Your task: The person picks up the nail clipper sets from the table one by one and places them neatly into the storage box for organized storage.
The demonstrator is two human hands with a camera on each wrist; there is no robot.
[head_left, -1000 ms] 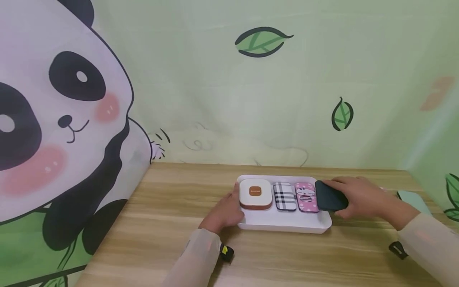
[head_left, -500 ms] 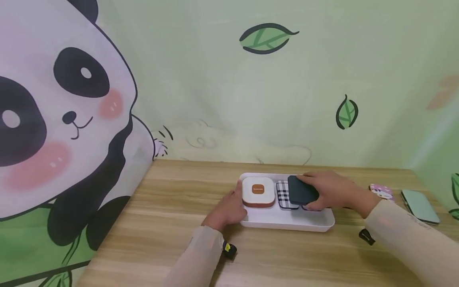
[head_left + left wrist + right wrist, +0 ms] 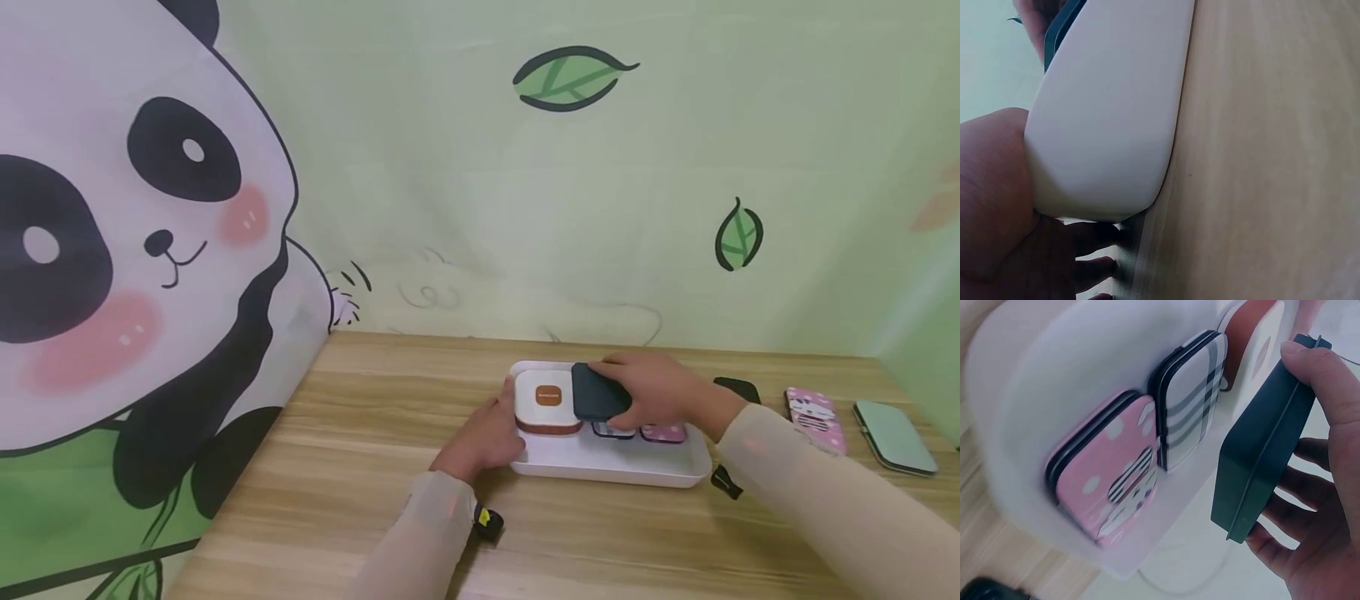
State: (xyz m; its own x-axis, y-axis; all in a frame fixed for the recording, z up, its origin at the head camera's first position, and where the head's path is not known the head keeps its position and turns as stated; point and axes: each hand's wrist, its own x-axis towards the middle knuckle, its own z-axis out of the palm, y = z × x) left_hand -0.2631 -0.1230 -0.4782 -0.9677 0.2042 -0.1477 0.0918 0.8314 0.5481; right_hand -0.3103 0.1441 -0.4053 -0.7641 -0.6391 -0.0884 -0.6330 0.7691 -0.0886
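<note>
My right hand (image 3: pixel 652 387) grips a dark green, flat rectangular case (image 3: pixel 600 396), thumb on one side and fingers on the other. It is held above a white tray (image 3: pixel 611 471), next to a cream box with a brown base (image 3: pixel 547 414). In the right wrist view the case stands tilted, and a seam runs along its edge. A black-and-white plaid case (image 3: pixel 1194 394) and a pink polka-dot case (image 3: pixel 1110 469) lie side by side in the tray. My left hand (image 3: pixel 480 437) holds the tray's left end, its thumb at the rim and fingers outside.
Right of the tray on the wooden table (image 3: pixel 375 400) lie a black case (image 3: pixel 738 389), a pink cartoon case (image 3: pixel 817 421) and a mint green case (image 3: pixel 896 437). A panda-print cloth (image 3: pixel 450 167) rises behind the table.
My right hand has carried the dark green case leftward over the tray, from the pink case past the plaid one to the cream box. My left hand stays at the tray's left end.
</note>
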